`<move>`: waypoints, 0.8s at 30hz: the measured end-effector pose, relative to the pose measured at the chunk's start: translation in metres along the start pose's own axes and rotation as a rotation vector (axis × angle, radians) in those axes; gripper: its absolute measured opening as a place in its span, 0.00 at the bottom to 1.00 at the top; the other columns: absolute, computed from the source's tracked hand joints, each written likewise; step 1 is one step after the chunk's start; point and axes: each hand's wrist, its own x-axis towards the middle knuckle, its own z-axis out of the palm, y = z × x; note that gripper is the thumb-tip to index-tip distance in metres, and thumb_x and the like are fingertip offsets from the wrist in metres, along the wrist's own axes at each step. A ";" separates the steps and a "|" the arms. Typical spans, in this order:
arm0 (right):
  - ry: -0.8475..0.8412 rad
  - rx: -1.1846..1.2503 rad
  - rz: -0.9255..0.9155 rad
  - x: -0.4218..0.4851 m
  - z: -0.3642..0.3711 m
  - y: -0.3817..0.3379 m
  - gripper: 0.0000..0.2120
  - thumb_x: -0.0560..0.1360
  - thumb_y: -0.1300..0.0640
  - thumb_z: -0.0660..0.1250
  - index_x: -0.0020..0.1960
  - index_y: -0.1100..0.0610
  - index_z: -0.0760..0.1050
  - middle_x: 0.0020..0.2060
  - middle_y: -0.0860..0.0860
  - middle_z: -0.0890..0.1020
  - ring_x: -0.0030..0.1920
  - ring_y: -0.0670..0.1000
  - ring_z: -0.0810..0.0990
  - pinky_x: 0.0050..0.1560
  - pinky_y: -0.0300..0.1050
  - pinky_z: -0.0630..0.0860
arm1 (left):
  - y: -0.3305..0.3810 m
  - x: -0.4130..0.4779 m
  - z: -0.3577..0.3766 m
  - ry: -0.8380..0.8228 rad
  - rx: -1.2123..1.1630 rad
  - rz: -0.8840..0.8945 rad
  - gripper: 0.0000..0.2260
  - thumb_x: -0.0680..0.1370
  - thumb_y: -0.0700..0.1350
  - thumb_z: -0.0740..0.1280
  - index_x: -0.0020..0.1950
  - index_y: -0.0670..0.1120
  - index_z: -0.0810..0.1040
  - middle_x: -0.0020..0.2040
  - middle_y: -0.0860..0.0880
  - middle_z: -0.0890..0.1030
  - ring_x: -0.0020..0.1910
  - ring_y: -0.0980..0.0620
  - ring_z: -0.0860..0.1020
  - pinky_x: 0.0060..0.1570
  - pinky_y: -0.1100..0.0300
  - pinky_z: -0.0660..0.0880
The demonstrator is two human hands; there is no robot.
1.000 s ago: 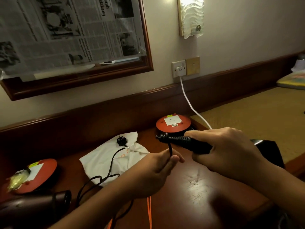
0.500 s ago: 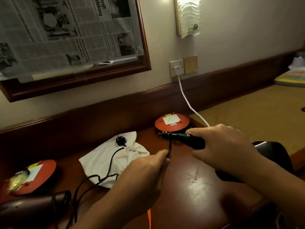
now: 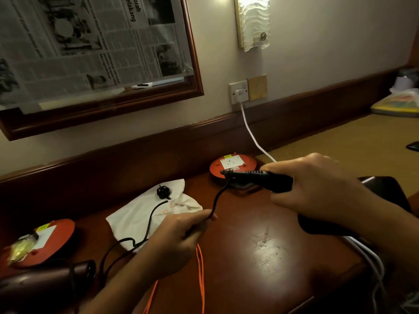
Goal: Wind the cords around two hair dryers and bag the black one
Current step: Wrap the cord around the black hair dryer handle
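Black hair dryer [image 3: 273,181] gripped at the handle by right hand [image 3: 317,189]; its cord [image 3: 217,198] pinched in left hand [image 3: 179,236].
Dryer is held near the desk's [image 3: 249,250] right edge; cord trails left across the white bag [image 3: 133,217].

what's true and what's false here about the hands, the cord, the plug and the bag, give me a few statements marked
1. The right hand grips the black hair dryer by its handle. True.
2. The left hand holds nothing. False: its fingers pinch the black cord that hangs from the handle's end.
3. The black plug lies on the white bag. True.
4. The black hair dryer is inside the white bag. False: it is outside the bag, held in the right hand.
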 end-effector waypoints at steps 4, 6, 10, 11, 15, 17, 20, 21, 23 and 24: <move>-0.034 0.106 -0.019 0.001 0.008 -0.007 0.27 0.61 0.37 0.59 0.60 0.36 0.78 0.31 0.37 0.74 0.36 0.42 0.73 0.36 0.41 0.68 | -0.002 0.015 0.009 0.163 0.085 0.093 0.13 0.83 0.45 0.64 0.67 0.52 0.80 0.45 0.55 0.84 0.41 0.62 0.81 0.42 0.64 0.78; -0.029 0.110 -0.032 0.001 0.007 -0.006 0.29 0.62 0.36 0.58 0.62 0.37 0.78 0.34 0.37 0.77 0.37 0.42 0.75 0.38 0.42 0.72 | -0.007 0.028 -0.004 0.319 0.099 0.117 0.11 0.82 0.45 0.67 0.63 0.46 0.83 0.44 0.47 0.85 0.39 0.68 0.79 0.40 0.70 0.76; -0.001 0.171 -0.090 0.001 0.002 -0.008 0.25 0.65 0.38 0.62 0.61 0.39 0.79 0.35 0.39 0.81 0.35 0.42 0.77 0.35 0.46 0.77 | -0.005 0.056 -0.022 0.379 0.146 0.168 0.10 0.81 0.51 0.66 0.56 0.51 0.86 0.40 0.53 0.83 0.37 0.58 0.81 0.35 0.53 0.78; 0.022 0.221 -0.084 0.003 0.002 -0.009 0.22 0.66 0.40 0.64 0.59 0.39 0.79 0.34 0.39 0.80 0.34 0.42 0.78 0.34 0.47 0.77 | 0.001 0.060 -0.014 0.326 0.219 0.231 0.10 0.81 0.52 0.65 0.54 0.53 0.84 0.39 0.55 0.82 0.35 0.56 0.79 0.31 0.55 0.76; 0.080 0.146 -0.019 0.010 0.009 -0.005 0.20 0.66 0.38 0.60 0.55 0.39 0.77 0.32 0.41 0.79 0.34 0.45 0.77 0.33 0.48 0.75 | 0.051 0.036 0.020 0.103 0.344 0.429 0.09 0.83 0.52 0.63 0.45 0.52 0.78 0.36 0.60 0.68 0.30 0.61 0.65 0.28 0.70 0.56; 0.075 0.038 0.023 0.010 0.018 0.004 0.19 0.66 0.38 0.59 0.54 0.39 0.76 0.32 0.42 0.78 0.33 0.46 0.76 0.33 0.47 0.74 | 0.065 0.026 0.009 0.089 0.265 0.463 0.13 0.84 0.53 0.61 0.43 0.50 0.78 0.36 0.59 0.68 0.30 0.59 0.66 0.28 0.65 0.61; 0.078 -0.050 0.031 0.009 0.021 0.008 0.13 0.69 0.44 0.66 0.53 0.39 0.78 0.31 0.43 0.78 0.33 0.49 0.76 0.31 0.44 0.68 | 0.072 0.028 -0.029 0.170 0.141 0.519 0.12 0.83 0.48 0.64 0.45 0.44 0.82 0.38 0.58 0.73 0.34 0.61 0.72 0.35 0.66 0.68; 0.091 -0.080 0.014 0.008 0.020 0.007 0.13 0.69 0.45 0.68 0.54 0.39 0.78 0.32 0.43 0.79 0.33 0.50 0.76 0.31 0.43 0.65 | 0.074 0.032 -0.042 0.196 0.120 0.513 0.12 0.83 0.46 0.65 0.45 0.41 0.82 0.38 0.56 0.76 0.35 0.60 0.74 0.36 0.66 0.69; 0.098 -0.171 -0.025 0.008 0.018 0.003 0.16 0.69 0.44 0.70 0.57 0.38 0.77 0.35 0.45 0.82 0.35 0.52 0.79 0.32 0.42 0.60 | 0.074 0.043 -0.061 0.234 0.077 0.479 0.11 0.82 0.44 0.66 0.44 0.40 0.82 0.37 0.51 0.80 0.34 0.54 0.77 0.34 0.59 0.72; 0.086 -0.210 -0.058 0.008 0.018 0.002 0.17 0.69 0.44 0.70 0.58 0.38 0.77 0.38 0.46 0.83 0.37 0.53 0.80 0.33 0.42 0.60 | 0.073 0.049 -0.068 0.248 0.047 0.457 0.11 0.82 0.45 0.66 0.45 0.41 0.82 0.38 0.49 0.80 0.35 0.51 0.78 0.34 0.55 0.74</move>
